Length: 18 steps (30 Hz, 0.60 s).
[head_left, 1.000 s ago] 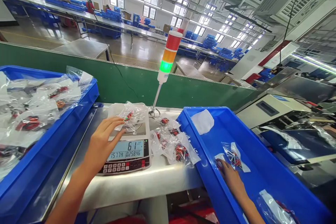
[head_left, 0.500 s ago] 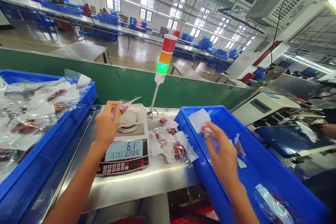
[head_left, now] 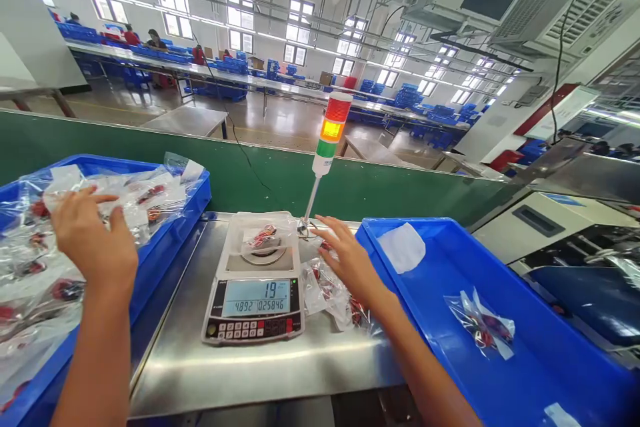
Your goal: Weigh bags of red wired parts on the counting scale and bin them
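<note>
Bag of clear plastic with red wiring [head_left: 263,235] sits on white digital scale [head_left: 255,310]. Left hand [head_left: 97,243] over blue plastic bin [head_left: 175,233], bin cut off at left; fingertips' grip unclear. Right hand [head_left: 353,263], fingers spread, holding nothing, partly hides clear bag pile [head_left: 323,290] on metal bench [head_left: 240,377].

Clear plastic bags [head_left: 170,203] with red parts [head_left: 67,289], heaped in blue bin [head_left: 163,247], others [head_left: 327,287] bunched beside scale [head_left: 253,310]

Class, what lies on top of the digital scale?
On the digital scale lies a clear bag with red, wire-like parts inside. The surface directly beneath those parts is covered and cannot be seen.
</note>
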### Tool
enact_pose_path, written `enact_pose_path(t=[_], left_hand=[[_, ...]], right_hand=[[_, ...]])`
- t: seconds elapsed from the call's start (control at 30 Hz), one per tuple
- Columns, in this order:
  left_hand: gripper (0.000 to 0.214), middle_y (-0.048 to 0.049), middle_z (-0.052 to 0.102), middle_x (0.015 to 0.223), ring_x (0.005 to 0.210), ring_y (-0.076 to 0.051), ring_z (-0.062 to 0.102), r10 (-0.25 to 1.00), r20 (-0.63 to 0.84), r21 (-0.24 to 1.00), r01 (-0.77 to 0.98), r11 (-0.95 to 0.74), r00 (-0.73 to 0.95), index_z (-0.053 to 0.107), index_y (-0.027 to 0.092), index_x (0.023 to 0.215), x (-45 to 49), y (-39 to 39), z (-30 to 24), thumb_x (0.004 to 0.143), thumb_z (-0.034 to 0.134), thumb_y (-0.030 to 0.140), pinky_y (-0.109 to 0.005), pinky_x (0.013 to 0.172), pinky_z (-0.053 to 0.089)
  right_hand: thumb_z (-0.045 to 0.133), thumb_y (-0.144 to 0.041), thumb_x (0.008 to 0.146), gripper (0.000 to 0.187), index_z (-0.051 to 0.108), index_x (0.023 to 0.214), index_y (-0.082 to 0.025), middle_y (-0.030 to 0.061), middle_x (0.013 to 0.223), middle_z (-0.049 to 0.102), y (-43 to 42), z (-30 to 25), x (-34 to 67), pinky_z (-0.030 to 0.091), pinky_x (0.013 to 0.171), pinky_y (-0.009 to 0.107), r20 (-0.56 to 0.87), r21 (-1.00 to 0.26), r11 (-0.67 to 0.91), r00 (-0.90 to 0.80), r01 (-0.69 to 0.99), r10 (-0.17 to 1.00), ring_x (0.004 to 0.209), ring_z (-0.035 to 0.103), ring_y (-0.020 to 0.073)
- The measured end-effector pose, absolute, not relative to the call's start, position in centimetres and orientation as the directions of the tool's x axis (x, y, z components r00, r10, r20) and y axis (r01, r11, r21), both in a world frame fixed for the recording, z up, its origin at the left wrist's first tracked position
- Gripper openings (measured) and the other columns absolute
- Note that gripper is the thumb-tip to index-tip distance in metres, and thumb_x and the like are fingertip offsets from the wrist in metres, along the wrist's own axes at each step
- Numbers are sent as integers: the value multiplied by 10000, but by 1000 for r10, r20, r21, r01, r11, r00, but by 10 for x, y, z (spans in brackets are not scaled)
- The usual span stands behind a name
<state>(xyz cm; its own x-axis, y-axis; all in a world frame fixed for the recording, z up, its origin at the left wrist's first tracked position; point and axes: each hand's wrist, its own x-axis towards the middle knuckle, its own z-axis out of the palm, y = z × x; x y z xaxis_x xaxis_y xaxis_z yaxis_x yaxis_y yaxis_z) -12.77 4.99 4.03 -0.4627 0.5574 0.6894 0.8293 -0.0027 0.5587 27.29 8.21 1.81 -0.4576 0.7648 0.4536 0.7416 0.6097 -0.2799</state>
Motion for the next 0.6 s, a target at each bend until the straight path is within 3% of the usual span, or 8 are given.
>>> enact_pose_path(t=[0.07,0.13,0.23,0.3,0.43,0.6], left_hand=[[321,-73,603,1432,1484,-423,378,553,687,574,819,-17,-471,616,248,1002,-121,49,34,904,501,531,-707,1220,269],[348,-76,652,1365,1455,-411,429,585,690,575,814,-86,-426,647,249,1001,-103,51,27,909,497,549,-672,1220,302],[347,-79,710,1238,1303,-360,589,662,670,578,795,-183,-334,667,238,1012,-64,54,18,950,472,518,-596,1158,427],[321,-75,727,1196,1201,-314,651,745,626,595,759,-265,-231,678,230,1025,-36,54,16,961,484,478,-536,1104,491],[334,-68,735,1173,1177,-268,649,812,582,618,677,-398,-54,698,223,1017,6,57,14,985,475,470,-463,1082,501],[333,-68,733,1172,1184,-251,630,848,529,632,653,-416,29,700,219,1053,24,62,9,1010,443,427,-439,1081,489]], right_hand=[[487,-288,992,329,663,1270,-269,80,1471,598,78,2,340,405,1179,557,487,-294,446,-269,845,831,1390,495,274],[444,-355,981,381,665,1252,-205,147,1422,615,72,-21,414,381,1177,576,464,-293,183,-27,938,885,1374,502,313],[390,-397,948,546,586,1351,-84,278,1460,540,48,-67,506,359,1148,646,276,-256,-323,390,911,879,1442,424,397],[429,-494,919,623,561,1388,-106,304,1494,488,25,-99,541,381,1078,715,131,-210,-522,553,826,823,1451,407,458],[454,-551,894,575,611,1346,-232,210,1572,438,-9,-138,562,433,1016,710,-23,-150,-576,580,803,814,1458,399,485],[310,-421,948,630,473,1491,-146,246,1590,389,-10,-140,570,491,977,652,17,-118,-540,545,833,838,1407,450,506]])
